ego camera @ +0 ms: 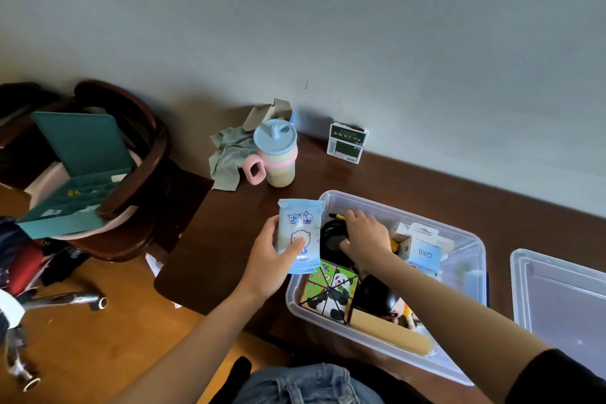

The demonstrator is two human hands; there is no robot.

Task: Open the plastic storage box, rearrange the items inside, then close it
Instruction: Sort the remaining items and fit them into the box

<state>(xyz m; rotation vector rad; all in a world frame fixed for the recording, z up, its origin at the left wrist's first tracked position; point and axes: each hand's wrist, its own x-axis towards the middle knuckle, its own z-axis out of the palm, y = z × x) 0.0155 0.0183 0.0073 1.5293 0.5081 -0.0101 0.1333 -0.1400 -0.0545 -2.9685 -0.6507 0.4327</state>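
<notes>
The clear plastic storage box (472, 243) stands open on the dark wooden table. Its clear lid (557, 298) lies to the right of it. My left hand (267, 264) grips a light blue wipes packet (300, 226) upright just left of the box's far corner. My right hand (364, 238) reaches into the box, its fingers curled on a black round object (331, 239). Inside the box lie a panda picture block set (331, 292), a black-haired toy figure (380, 298), a white-and-blue packet marked 088 (424, 252) and a tan flat piece (390, 333).
A blue-lidded cup with a pink handle (277, 154) and a grey cloth (226, 154) sit at the table's back. A small green-and-white carton (347, 143) stands by the wall. On the left, a teal case (77, 170) rests on a dark round chair.
</notes>
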